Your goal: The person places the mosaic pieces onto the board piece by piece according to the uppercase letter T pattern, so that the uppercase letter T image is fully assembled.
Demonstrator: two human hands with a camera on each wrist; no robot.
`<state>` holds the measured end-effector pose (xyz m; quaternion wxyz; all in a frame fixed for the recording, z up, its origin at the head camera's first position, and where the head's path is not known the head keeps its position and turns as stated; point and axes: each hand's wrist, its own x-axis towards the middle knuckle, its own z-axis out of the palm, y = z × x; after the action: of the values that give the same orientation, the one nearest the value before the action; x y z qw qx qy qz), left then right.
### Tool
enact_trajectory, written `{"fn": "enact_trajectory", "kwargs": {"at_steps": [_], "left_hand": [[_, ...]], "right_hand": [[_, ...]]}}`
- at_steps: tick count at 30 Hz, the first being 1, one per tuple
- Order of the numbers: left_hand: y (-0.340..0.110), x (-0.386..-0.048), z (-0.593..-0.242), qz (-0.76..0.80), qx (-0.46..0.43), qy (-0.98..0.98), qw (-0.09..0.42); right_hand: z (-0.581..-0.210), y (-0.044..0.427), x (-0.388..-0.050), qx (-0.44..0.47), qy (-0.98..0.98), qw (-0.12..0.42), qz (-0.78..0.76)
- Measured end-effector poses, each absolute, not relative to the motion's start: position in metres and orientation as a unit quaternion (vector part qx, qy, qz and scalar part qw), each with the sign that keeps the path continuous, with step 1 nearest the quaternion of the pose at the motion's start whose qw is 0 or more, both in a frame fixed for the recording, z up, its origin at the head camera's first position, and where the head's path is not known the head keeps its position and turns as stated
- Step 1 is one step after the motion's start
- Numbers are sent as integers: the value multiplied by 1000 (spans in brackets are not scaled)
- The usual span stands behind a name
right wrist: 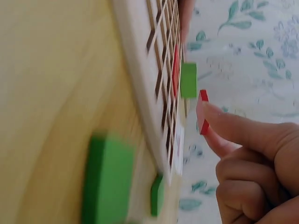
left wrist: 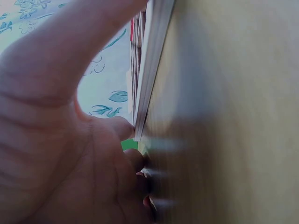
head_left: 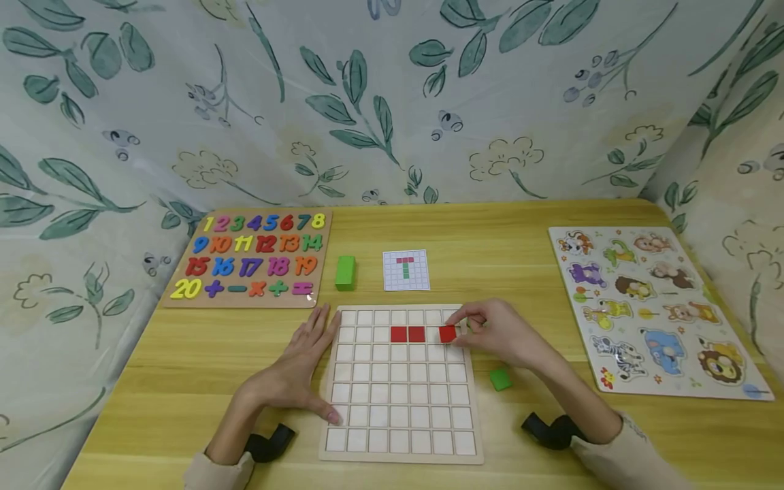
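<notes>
A wooden grid board (head_left: pixel 392 391) lies on the table. Two red tiles (head_left: pixel 407 334) sit side by side in its second row. The right hand (head_left: pixel 499 333) pinches a third red tile (head_left: pixel 448 333) between thumb and finger, over the right end of that row; the right wrist view shows this red tile (right wrist: pixel 202 112) held above the board's surface. The left hand (head_left: pixel 294 374) rests spread at the board's left edge, thumb on the lower left corner area. In the left wrist view the left hand (left wrist: pixel 70 121) lies against the board's side (left wrist: pixel 154 60).
Behind the board are a green block (head_left: pixel 346 273) and a pattern card (head_left: pixel 407 270) with a T shape. A green tile (head_left: pixel 500 379) lies right of the board. A number puzzle (head_left: pixel 245 262) stands at the left, an animal puzzle (head_left: pixel 643 378) at the right.
</notes>
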<state>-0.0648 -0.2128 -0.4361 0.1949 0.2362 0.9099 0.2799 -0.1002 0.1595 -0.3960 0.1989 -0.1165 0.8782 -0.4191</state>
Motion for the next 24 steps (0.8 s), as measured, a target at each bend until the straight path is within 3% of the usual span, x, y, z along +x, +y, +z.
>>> {"fn": "enact_trajectory", "kwargs": {"at_steps": [12, 24], "left_hand": [[-214, -63, -436, 281, 231, 911, 194], [-214, -65, -435, 284, 235, 909, 197]], "right_hand": [[-399, 70, -109, -143, 886, 175, -405], [-400, 48, -114, -134, 891, 176, -396]]}}
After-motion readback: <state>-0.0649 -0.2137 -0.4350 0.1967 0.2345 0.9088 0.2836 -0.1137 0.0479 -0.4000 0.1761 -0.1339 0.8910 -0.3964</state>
